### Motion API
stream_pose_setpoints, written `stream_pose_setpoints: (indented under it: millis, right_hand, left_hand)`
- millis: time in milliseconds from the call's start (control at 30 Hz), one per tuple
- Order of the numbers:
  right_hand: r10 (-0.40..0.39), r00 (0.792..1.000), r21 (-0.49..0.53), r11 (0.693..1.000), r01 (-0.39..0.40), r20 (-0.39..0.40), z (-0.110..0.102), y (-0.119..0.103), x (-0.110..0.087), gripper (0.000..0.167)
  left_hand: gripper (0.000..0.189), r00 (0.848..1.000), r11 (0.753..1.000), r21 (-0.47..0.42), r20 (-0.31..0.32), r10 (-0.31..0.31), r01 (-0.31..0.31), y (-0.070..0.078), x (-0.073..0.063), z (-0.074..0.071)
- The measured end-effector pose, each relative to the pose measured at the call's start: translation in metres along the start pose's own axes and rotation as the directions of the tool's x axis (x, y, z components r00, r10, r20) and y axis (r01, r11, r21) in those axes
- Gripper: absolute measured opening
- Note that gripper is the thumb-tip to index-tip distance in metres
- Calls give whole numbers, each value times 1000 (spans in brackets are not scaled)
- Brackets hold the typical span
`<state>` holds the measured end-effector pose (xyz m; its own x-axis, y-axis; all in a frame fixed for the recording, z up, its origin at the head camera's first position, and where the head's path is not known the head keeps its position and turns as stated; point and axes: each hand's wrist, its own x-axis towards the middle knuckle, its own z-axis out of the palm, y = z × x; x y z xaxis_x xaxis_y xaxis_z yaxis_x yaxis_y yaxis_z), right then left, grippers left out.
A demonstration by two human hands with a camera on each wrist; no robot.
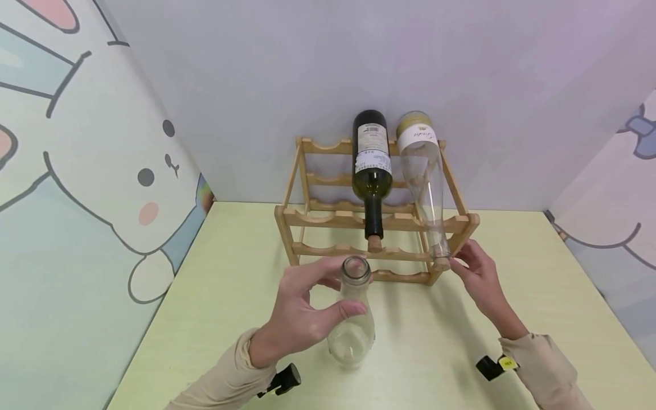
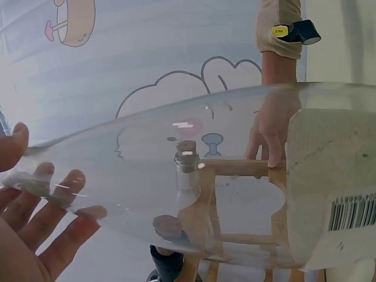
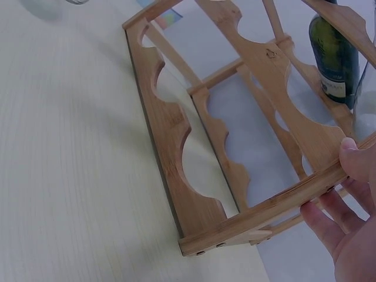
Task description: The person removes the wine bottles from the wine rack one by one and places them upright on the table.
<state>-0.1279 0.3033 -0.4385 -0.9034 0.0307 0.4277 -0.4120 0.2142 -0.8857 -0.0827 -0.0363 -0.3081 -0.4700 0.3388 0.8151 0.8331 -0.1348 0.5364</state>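
Note:
My left hand [image 1: 299, 319] holds a clear, uncorked glass bottle [image 1: 352, 339] by its neck, mouth up, in front of a wooden wine rack [image 1: 330, 218]. A pale barcode label [image 2: 329, 194] on this bottle fills the right of the left wrist view. My right hand [image 1: 480, 282] grips the rack's right front post [image 3: 276, 202], thumb on one side and fingers on the other. On the rack's top level lie a dark green wine bottle [image 1: 372, 154] and a clear bottle [image 1: 426, 182], both with corked necks toward me.
The rack stands on a pale wood-grain table [image 1: 236, 273] against a plain back wall [image 1: 246, 102]. Cartoon drawings cover the left wall [image 1: 102, 142] and the right wall [image 1: 620, 193]. Scalloped slats [image 3: 176, 147] make up the rack's lower levels.

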Motion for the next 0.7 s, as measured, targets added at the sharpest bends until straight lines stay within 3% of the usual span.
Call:
stream_pose_setpoints:
  millis: [467,700]
  right_hand:
    - [16,1000,-22,1000,-16,-14,0,0,0,39]
    - [28,1000,-40,999,-29,-7,-1,1,0,39]
  left_hand:
    - [42,1000,1000,1,-8,-13,14,-12,-9,13]
    - [42,1000,1000,-1,5,17,-17,-20,-10,19]
